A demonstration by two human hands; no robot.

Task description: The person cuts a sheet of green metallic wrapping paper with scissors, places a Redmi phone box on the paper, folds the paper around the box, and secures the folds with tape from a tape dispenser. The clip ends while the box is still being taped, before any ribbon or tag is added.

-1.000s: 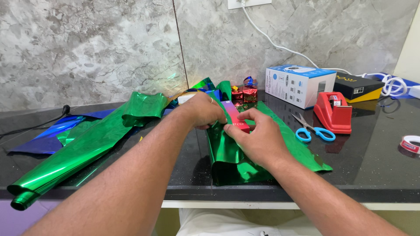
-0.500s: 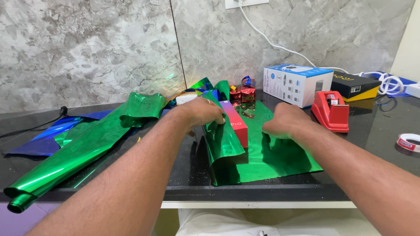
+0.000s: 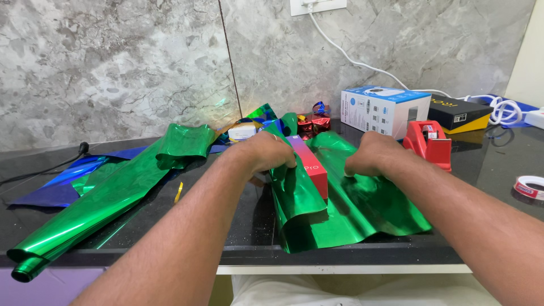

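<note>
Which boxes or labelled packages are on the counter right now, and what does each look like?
Slim box: red-to-purple, long, lying on the green foil sheet between both hands.
White-and-blue carton: rectangular, at the back wall, right of centre.
Black-and-yellow flat box: behind the red tape dispenser, far right.

The scene is evenly and brightly lit, apparently by soft light from above and in front. Strong glare is thrown off the green foil sheet (image 3: 345,209), where bright streaks are seen along its folds, and off the rolled foil (image 3: 96,204) at the left. A small rainbow glint is cast on the marble wall (image 3: 113,68) above the foil. The black counter (image 3: 481,198) is glossy, and dim reflections of the red tape dispenser (image 3: 428,144) are seen in it. Soft shadows lie under the forearms. Focus is sharp at the centre; the near forearms are slightly blurred, and mild wide-angle stretching is noticed at the edges.
</note>
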